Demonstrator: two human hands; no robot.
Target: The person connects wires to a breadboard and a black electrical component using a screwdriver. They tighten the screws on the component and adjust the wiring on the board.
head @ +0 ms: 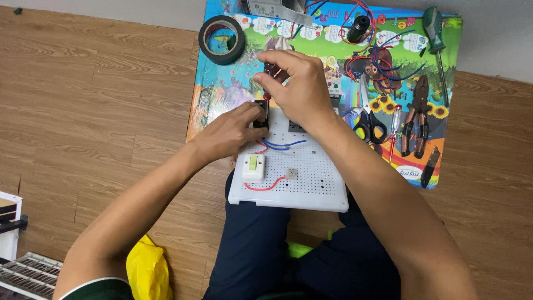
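A white perforated board (302, 183) rests on my lap and the edge of a colourful low table (222, 89). My left hand (230, 132) pinches a small black component (261, 116) at the board's top left. My right hand (297, 83) grips a dark red-handled screwdriver (268, 72), held upright over that component. On the board sit a white switch with a green rocker (254, 166), a small grey square part (292, 173), and red and blue wires (280, 145).
On the table lie a roll of black tape (222, 40), scissors (367, 119), pliers (416, 114), a green screwdriver (436, 39), a tester screwdriver (394, 130) and tangled red and blue wires (383, 61). A yellow bag (147, 269) is beside my left knee.
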